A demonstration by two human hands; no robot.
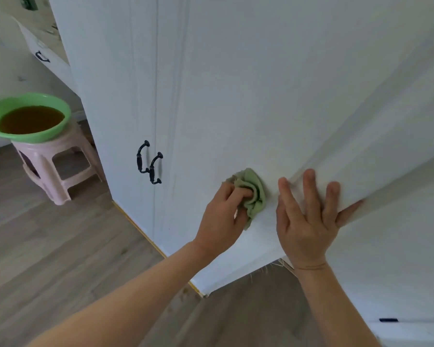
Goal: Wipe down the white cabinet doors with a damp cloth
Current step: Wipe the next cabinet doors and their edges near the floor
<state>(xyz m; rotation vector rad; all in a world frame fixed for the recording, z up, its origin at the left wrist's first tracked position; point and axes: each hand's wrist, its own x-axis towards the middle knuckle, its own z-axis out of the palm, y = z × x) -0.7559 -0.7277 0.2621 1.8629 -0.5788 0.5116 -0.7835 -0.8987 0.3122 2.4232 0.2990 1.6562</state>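
Note:
A tall white cabinet door [236,96] fills the middle of the view. My left hand [223,214] is closed on a bunched green cloth [254,194] and presses it against the lower part of the door. Just to the right, my right hand [308,216] lies flat on the door with its fingers spread, the thumb hooked over the door's right edge. Two black handles [149,161] sit side by side on the doors to the left of the cloth.
A green basin [28,116] of brownish water stands on a pink plastic stool [58,166] at the left. Grey wood flooring [60,246] runs below. Another white cabinet with a black handle [42,56] is at the far upper left.

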